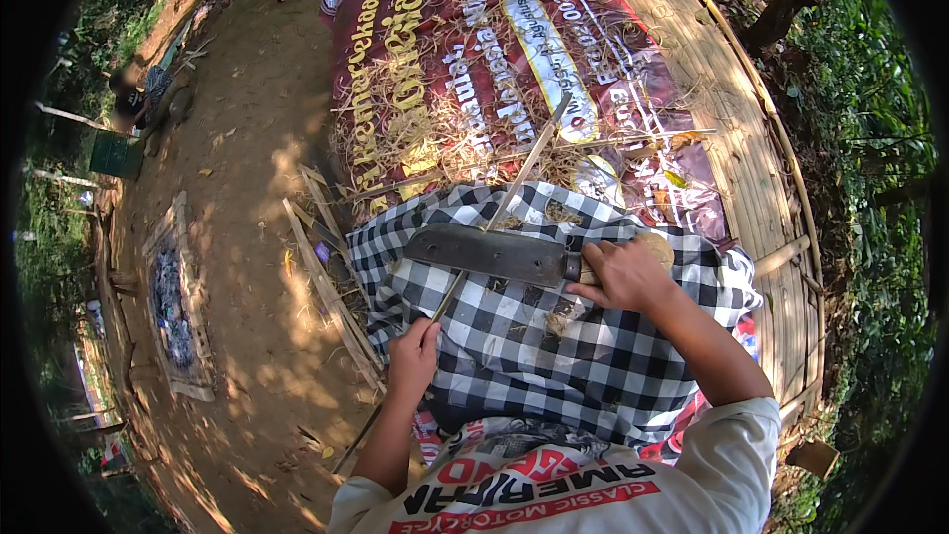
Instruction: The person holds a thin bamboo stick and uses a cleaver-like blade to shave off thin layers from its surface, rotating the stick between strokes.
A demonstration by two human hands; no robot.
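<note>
My right hand (626, 274) is closed round the handle of a broad, dark-bladed machete (489, 254). Its blade lies flat-side toward me across my lap, pointing left. In my left hand (412, 361), closed, is a long thin bamboo strip (529, 163). The strip slants from beside my left forearm up to the far right and passes behind the blade, where the two seem to touch. Beneath both, a black-and-white checked cloth (534, 336) covers my legs, with a few shavings on it.
A red printed banner (386, 69) strewn with curly shavings (425, 129) spreads ahead over a bamboo platform (766, 158). Split bamboo pieces (331, 287) lean at my left. On the dirt ground is a framed patch of ash (173, 297). Another person (129, 99) sits far left.
</note>
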